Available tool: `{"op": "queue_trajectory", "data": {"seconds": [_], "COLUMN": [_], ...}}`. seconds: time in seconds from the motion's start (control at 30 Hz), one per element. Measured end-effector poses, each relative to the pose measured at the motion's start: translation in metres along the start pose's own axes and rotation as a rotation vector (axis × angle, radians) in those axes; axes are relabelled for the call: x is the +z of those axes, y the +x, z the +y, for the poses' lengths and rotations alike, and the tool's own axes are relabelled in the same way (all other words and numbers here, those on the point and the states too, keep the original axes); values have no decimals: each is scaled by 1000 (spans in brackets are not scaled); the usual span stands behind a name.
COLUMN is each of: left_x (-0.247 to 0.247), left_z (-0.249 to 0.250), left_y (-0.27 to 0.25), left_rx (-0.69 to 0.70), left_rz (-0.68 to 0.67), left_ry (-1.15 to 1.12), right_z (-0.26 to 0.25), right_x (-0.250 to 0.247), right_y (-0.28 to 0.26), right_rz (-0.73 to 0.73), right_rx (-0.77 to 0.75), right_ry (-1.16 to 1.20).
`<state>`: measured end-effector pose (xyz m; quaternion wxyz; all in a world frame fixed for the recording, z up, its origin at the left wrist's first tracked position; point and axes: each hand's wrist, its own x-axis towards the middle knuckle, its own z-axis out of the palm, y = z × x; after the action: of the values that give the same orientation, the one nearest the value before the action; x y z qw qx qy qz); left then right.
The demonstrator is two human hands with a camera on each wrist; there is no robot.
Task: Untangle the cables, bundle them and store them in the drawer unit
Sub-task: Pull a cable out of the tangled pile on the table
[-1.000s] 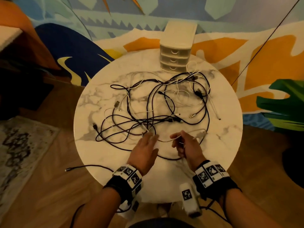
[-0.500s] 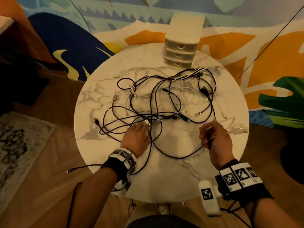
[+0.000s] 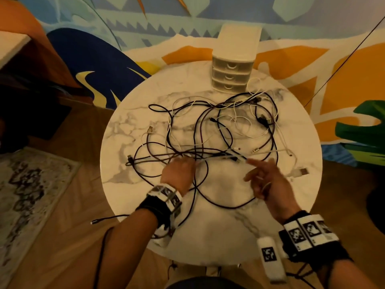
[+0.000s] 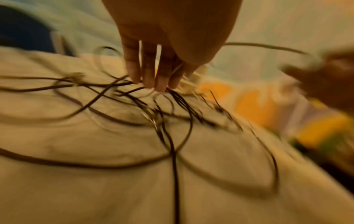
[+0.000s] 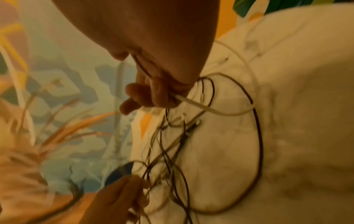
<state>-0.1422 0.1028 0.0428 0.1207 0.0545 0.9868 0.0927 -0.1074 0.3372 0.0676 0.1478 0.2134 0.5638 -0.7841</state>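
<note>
A tangle of black and white cables covers the middle of the round marble table. The white drawer unit stands at the far edge with all three drawers closed. My left hand presses straight fingers down on the near side of the tangle. To its right, my right hand curls its lower fingers round a white cable while the forefinger points out. That cable's USB plug lies on the table further right.
A black cable end hangs off the table's front left over the wooden floor. A patterned rug lies at the left, and a green plant leaf reaches in at the right. A painted wall rises behind the drawers.
My right hand drew the white cable out to the right, then came back a little with its forefinger stretched out. My left hand slid onto the tangle and stays there.
</note>
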Motion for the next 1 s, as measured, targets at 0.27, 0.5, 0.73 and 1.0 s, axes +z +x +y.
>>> {"op": "queue_trajectory", "data": {"seconds": [0.27,0.5,0.73,1.0], "left_x": [25,7,-13,-29], "left_z": [28,-12,-35,3], "left_y": [-30,-11,10,-30], "left_rx": [189,-44,-16,307], "left_rz": [-191,-174,344,-42], "left_ry": [300,118,-91,84], "right_z": [30,26,24,-18], "right_x": [32,24,-1,-54], "right_y": [23,29,23,21], "right_rz": [-113,-114,-21,285], "right_rx": [285,223,91,-83], "right_ry": [-219,-59,64,322]}}
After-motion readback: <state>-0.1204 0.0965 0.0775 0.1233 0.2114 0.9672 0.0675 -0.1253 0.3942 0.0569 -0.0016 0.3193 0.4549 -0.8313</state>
